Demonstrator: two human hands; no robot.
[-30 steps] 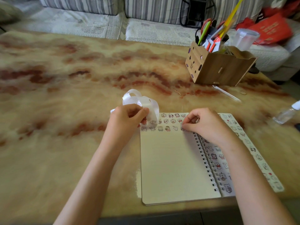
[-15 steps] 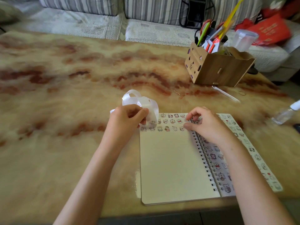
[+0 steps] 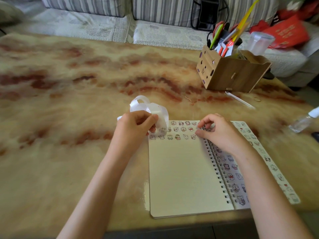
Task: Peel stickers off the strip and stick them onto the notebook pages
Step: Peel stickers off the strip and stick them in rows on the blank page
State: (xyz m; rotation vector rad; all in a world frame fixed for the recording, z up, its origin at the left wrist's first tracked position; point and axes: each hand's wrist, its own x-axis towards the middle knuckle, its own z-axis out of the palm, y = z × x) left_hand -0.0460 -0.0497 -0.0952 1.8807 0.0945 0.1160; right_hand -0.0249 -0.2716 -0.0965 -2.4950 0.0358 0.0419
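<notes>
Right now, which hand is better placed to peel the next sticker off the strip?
The right hand, probably. The left hand grips the curled white strip at the top left corner of the notebook, so it serves as holder. The right rests on the page top by the spiral, seemingly holding nothing.

A glossy, marble-patterned counter catches the light beneath a notebook of smooth, matt cream paper, bound by a wire spiral. A slick, shiny white sticker strip curls beside it. Behind stand a matt wood-grain box, a clear plastic bottle, a frosted plastic cup and a sofa in striped woven cloth.
</notes>
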